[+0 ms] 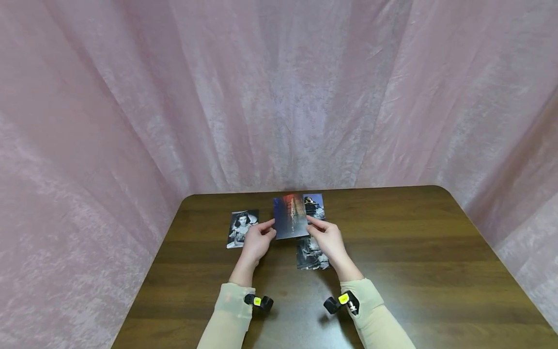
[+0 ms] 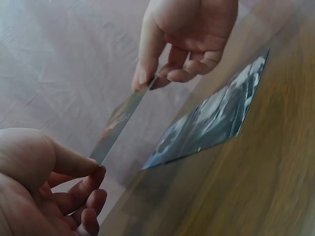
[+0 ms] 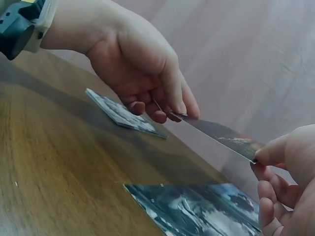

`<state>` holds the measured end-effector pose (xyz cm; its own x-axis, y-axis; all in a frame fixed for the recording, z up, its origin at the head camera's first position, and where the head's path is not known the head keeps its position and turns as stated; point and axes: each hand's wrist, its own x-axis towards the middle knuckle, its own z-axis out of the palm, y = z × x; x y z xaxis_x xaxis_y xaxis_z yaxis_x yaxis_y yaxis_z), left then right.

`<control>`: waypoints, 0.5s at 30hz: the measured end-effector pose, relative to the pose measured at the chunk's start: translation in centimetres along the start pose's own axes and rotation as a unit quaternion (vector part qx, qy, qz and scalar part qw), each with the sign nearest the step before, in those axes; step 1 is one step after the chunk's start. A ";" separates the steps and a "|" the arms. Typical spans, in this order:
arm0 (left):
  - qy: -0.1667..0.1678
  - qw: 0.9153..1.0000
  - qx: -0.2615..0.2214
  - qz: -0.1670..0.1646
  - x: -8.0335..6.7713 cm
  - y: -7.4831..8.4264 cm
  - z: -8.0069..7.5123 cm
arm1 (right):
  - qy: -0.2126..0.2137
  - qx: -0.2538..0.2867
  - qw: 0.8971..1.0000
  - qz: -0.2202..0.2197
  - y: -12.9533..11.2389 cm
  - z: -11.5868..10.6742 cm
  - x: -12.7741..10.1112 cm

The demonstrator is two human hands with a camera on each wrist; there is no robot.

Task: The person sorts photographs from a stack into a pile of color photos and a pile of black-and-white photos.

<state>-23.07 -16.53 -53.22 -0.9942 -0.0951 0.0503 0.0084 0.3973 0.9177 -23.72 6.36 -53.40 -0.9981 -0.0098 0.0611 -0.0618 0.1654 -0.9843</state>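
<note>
Between both hands a glossy colour photo card (image 1: pixel 289 216), blue with a red-orange glow, is held up over the table. My left hand (image 1: pixel 258 240) pinches its left edge between thumb and fingers. On the opposite edge, my right hand (image 1: pixel 329 239) pinches it the same way. The wrist views show the card nearly edge-on, raised above the tabletop. Below and behind it lie a bluish picture (image 1: pixel 316 202) at the back and a black-and-white picture (image 1: pixel 310 258) nearer the front, both partly hidden by the card and right hand.
Left of the left hand lies a black-and-white portrait photo (image 1: pixel 238 228); the right wrist view shows it as a thin stack (image 3: pixel 123 115). Everything rests on a brown wooden table (image 1: pixel 405 261). A pink curtain (image 1: pixel 296 97) hangs behind the far edge.
</note>
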 end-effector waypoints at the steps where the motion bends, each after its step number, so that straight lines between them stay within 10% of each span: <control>1: -0.002 1.000 -0.004 0.000 -0.1 0.1 0.3 | 0.002 0.002 1.000 0.005 0.2 -0.2 -0.1; 15: -0.027 0.999 -0.021 -0.007 -0.5 1.2 1.8 | 0.009 0.002 1.000 0.030 0.0 -2.1 -0.6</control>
<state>-22.73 -14.40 -52.88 -0.9986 -0.0502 0.0173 -0.0018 0.3576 0.9339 -23.10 8.46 -53.08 -0.9998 0.0175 0.0053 -0.0025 0.1614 -0.9869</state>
